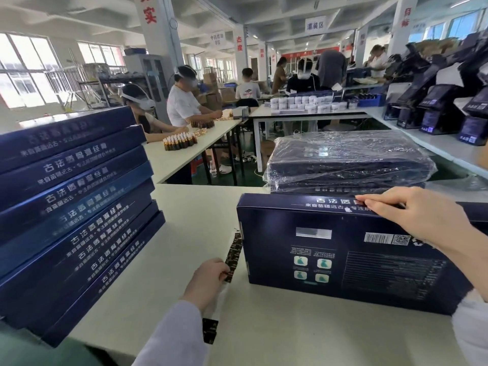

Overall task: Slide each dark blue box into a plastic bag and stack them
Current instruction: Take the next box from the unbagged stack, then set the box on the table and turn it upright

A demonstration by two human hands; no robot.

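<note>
The left hand, fingers curled, pinches a dark strip between thumb and forefinger; the right hand reaches forward, palm down, fingers nearly straight.

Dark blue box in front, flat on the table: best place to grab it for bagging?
Probably the far long edge, reached over from above: the dark blue box lies flat and wide, that side wall is exposed, and the right hand rests its fingers there. Its left short end faces bare table, a second hold, but the left hand pinches a sticker strip.
</note>
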